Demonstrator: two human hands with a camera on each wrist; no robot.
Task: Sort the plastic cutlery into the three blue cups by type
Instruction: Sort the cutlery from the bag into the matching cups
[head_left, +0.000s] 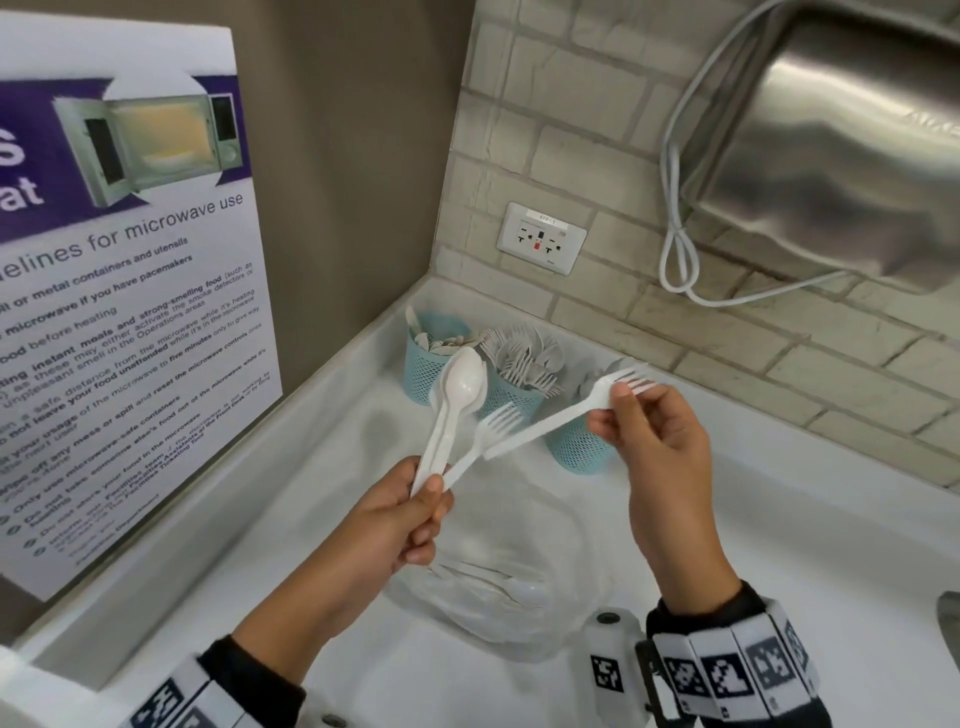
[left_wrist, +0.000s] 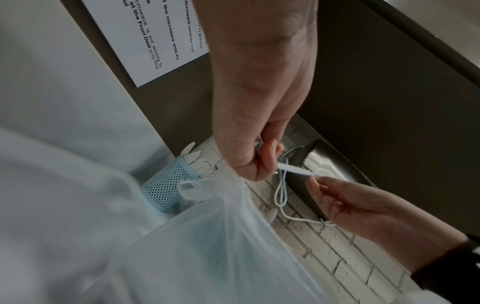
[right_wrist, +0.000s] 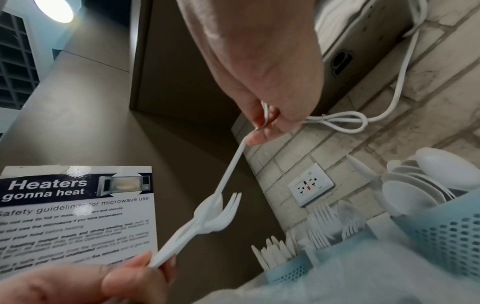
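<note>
while the left hand (head_left: 387, 519) is gripping a bunch of spoons (head_left: 457, 395) and a fork (head_left: 491, 431) by the handles at centre frame, the right hand (head_left: 660, 457) is pinching another fork (head_left: 571, 410) near its tines. three blue cups (head_left: 431, 358) are sitting just behind, upper middle, already holding sorted cutlery, and a clear bag (head_left: 498, 571) is lying below the hands.

Head looks down; wrist cameras look up close, sharing cups (head_left: 431, 358).

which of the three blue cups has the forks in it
The middle cup, between the left cup showing flat handle ends and the right cup behind the fork that the right hand pinches; only it shows tines.
</note>
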